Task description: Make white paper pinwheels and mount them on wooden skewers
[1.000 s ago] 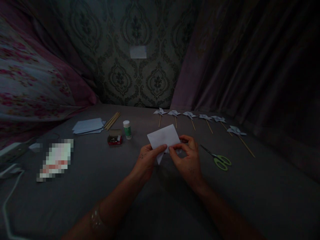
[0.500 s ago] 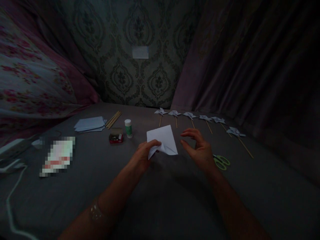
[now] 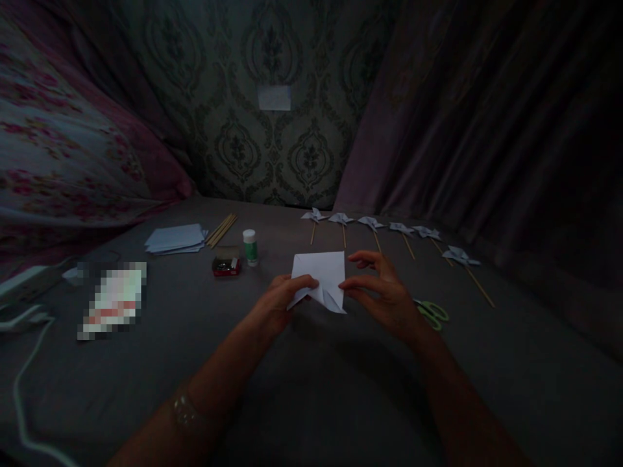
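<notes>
A white square of paper is held up in front of me, its lower edge slit and a corner bent in toward the middle. My left hand is closed on its left side, the thumb pressing the folded part near the centre and the other fingers mostly hidden behind the sheet. At the right edge of the paper, my right hand has its thumb tip at or touching the edge. Its other fingers are curved and stand apart from the thumb. Green-handled scissors lie beside my right wrist, partly hidden by it.
Several paper pinwheels on sticks lie in a row at the back right. A glue stick, an open red box of small metal pieces, wooden sticks and a paper stack stand left. A white cable runs along the left.
The paper has turned, its top edge now nearly level, and sits slightly lower. My right hand has moved left to the paper's right edge. My left hand keeps its grip.
</notes>
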